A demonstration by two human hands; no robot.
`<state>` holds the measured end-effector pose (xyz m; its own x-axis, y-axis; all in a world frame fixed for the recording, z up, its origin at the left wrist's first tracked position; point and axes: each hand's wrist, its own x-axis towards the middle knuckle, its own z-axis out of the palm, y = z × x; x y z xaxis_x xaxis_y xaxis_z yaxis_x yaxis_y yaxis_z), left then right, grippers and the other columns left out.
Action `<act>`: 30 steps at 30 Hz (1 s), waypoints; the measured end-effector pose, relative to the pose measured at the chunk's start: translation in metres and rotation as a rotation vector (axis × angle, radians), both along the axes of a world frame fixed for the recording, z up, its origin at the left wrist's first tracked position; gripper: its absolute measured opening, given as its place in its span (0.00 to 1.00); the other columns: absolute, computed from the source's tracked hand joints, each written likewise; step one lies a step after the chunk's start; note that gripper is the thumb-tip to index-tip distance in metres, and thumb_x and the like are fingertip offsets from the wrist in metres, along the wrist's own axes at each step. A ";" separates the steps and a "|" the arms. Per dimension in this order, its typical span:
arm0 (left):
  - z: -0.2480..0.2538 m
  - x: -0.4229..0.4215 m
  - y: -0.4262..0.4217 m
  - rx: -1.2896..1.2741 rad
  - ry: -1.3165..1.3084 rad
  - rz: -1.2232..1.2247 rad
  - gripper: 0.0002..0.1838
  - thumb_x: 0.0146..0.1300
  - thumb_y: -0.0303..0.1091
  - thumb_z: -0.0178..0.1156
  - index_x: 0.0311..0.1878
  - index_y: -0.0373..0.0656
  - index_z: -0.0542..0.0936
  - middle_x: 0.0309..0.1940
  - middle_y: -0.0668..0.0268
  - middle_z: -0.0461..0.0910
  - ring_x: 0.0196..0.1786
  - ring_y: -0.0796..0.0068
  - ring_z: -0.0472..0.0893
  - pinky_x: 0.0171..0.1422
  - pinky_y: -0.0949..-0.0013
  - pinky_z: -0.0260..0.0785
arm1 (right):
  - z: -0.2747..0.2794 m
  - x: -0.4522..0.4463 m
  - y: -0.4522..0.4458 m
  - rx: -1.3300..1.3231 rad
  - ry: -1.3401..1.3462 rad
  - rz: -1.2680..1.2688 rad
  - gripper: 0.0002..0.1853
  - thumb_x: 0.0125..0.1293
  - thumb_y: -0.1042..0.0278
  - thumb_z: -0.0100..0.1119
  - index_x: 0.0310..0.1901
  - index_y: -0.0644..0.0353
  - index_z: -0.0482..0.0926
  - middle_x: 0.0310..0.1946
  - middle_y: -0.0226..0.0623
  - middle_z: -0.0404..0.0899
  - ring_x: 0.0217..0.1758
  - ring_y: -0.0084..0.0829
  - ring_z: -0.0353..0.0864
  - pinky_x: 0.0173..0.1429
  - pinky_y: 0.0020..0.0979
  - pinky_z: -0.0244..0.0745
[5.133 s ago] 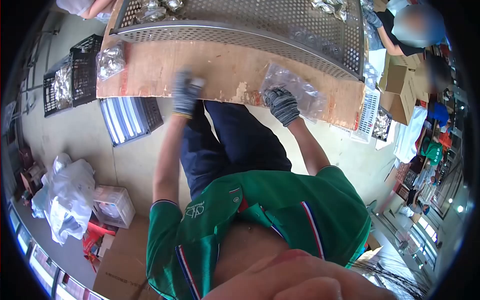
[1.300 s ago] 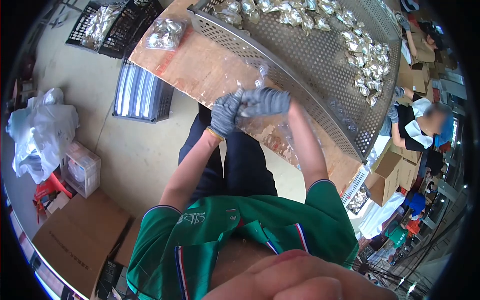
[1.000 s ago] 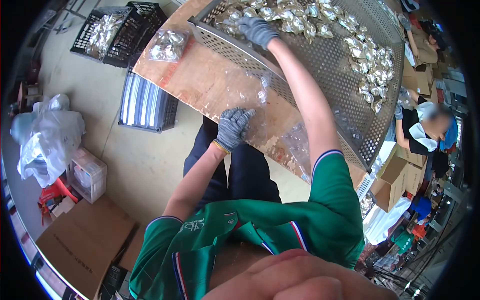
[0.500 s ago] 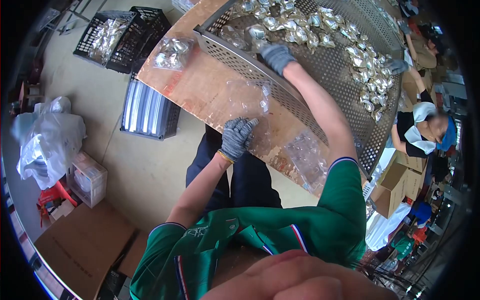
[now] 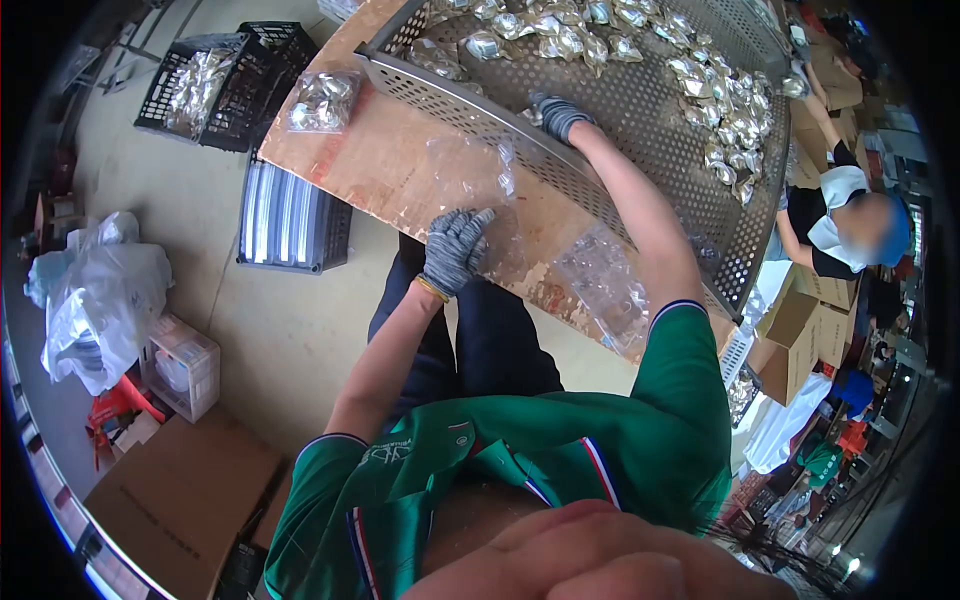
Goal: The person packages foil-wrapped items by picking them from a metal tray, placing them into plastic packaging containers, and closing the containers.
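My left hand [image 5: 455, 252], in a grey knit glove, has its fingers curled at the table's near edge. It grips the side of a transparent plastic clamshell pack [image 5: 470, 172], which lies spread on the wood. My right hand [image 5: 562, 116], gloved alike, reaches over the wall of a large perforated metal tray [image 5: 640, 130]. Its fingers are closed around a small shiny packet that is mostly hidden, just inside the wall. Beyond it, many gold foil packets [image 5: 570, 45] lie along the tray's far side. Another transparent clamshell pack [image 5: 605, 285] rests by my right forearm.
A filled clamshell pack [image 5: 325, 100] sits on the left of the wooden table [image 5: 385, 150]. Black crates [image 5: 215, 88] with foil packets and a crate of stacked plastic packs [image 5: 293, 215] stand on the floor. A co-worker [image 5: 835, 225] is across the tray at right.
My right hand has drawn back from the packets toward the tray's near wall. My left hand stays at the clamshell pack. The whole view has shifted slightly.
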<state>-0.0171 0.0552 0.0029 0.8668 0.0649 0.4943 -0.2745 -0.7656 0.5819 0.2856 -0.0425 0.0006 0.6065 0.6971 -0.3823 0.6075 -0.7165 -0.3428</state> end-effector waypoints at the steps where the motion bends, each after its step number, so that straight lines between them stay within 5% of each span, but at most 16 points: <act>1: 0.000 0.000 0.001 -0.016 0.002 -0.009 0.22 0.48 0.30 0.54 0.51 0.42 0.72 0.36 0.57 0.75 0.41 0.56 0.73 0.49 0.58 0.63 | 0.003 -0.008 0.002 0.061 -0.109 0.014 0.26 0.51 0.55 0.58 0.50 0.62 0.70 0.47 0.51 0.74 0.49 0.46 0.74 0.55 0.36 0.66; 5: -0.008 0.001 0.001 0.003 0.017 -0.008 0.24 0.47 0.28 0.55 0.52 0.42 0.71 0.36 0.57 0.75 0.41 0.56 0.73 0.48 0.59 0.63 | 0.076 -0.022 -0.008 0.063 -0.142 -0.276 0.21 0.54 0.56 0.58 0.42 0.64 0.72 0.36 0.48 0.78 0.38 0.40 0.78 0.45 0.36 0.74; 8: -0.005 -0.001 0.001 -0.044 0.057 -0.011 0.25 0.47 0.27 0.56 0.52 0.42 0.71 0.35 0.57 0.74 0.40 0.56 0.73 0.47 0.59 0.64 | 0.103 -0.065 -0.028 0.411 -0.294 -0.404 0.23 0.51 0.53 0.63 0.42 0.60 0.71 0.32 0.43 0.77 0.33 0.37 0.77 0.40 0.33 0.76; 11: -0.009 -0.003 -0.002 -0.071 0.080 0.009 0.24 0.47 0.28 0.57 0.52 0.41 0.71 0.34 0.58 0.75 0.39 0.57 0.74 0.47 0.59 0.64 | 0.099 -0.129 -0.039 0.980 -0.138 -0.222 0.30 0.49 0.54 0.65 0.49 0.61 0.66 0.41 0.45 0.75 0.41 0.35 0.76 0.46 0.32 0.72; 15: -0.032 -0.001 -0.002 0.037 0.005 0.067 0.23 0.48 0.30 0.56 0.51 0.41 0.71 0.35 0.58 0.76 0.40 0.56 0.75 0.49 0.60 0.65 | 0.055 -0.204 -0.044 0.476 -0.332 -0.065 0.29 0.49 0.57 0.64 0.50 0.60 0.66 0.41 0.49 0.72 0.43 0.46 0.73 0.47 0.41 0.70; 18: -0.032 -0.001 -0.003 -0.036 0.077 0.064 0.22 0.48 0.32 0.56 0.50 0.41 0.73 0.44 0.55 0.75 0.48 0.55 0.72 0.55 0.58 0.62 | 0.034 -0.232 -0.042 0.424 -0.280 -0.305 0.26 0.50 0.64 0.60 0.51 0.57 0.64 0.36 0.49 0.71 0.44 0.48 0.72 0.46 0.42 0.69; 22: -0.026 -0.004 -0.002 0.036 0.023 0.037 0.29 0.38 0.29 0.58 0.52 0.49 0.73 0.44 0.61 0.75 0.49 0.57 0.71 0.55 0.57 0.60 | 0.034 -0.221 -0.046 0.448 -0.248 -0.202 0.21 0.53 0.69 0.53 0.50 0.58 0.65 0.35 0.51 0.71 0.42 0.52 0.73 0.44 0.43 0.70; 24: -0.026 -0.002 -0.001 0.044 0.040 0.021 0.28 0.39 0.29 0.58 0.52 0.48 0.73 0.44 0.61 0.75 0.49 0.57 0.71 0.56 0.57 0.60 | 0.060 -0.213 -0.041 0.175 -0.114 -0.153 0.17 0.54 0.70 0.49 0.47 0.62 0.65 0.35 0.53 0.71 0.38 0.52 0.75 0.41 0.43 0.72; 27: -0.021 0.002 0.000 0.018 0.087 -0.007 0.24 0.43 0.30 0.57 0.49 0.44 0.74 0.40 0.58 0.75 0.46 0.56 0.72 0.52 0.57 0.62 | 0.049 -0.218 -0.023 0.001 -0.228 -0.149 0.18 0.55 0.61 0.51 0.43 0.66 0.65 0.33 0.55 0.73 0.33 0.50 0.78 0.36 0.43 0.74; 30: -0.019 0.000 -0.001 0.010 0.110 0.002 0.22 0.47 0.31 0.55 0.50 0.43 0.73 0.39 0.57 0.75 0.45 0.56 0.73 0.51 0.58 0.62 | 0.047 -0.224 -0.010 -0.045 -0.271 -0.147 0.15 0.55 0.65 0.50 0.40 0.66 0.67 0.32 0.52 0.74 0.31 0.48 0.79 0.34 0.42 0.75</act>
<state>-0.0172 0.0543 -0.0164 0.9156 0.0623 0.3972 -0.2081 -0.7719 0.6007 0.0619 -0.0525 0.0471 0.7839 0.5802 -0.2213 0.5610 -0.8145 -0.1482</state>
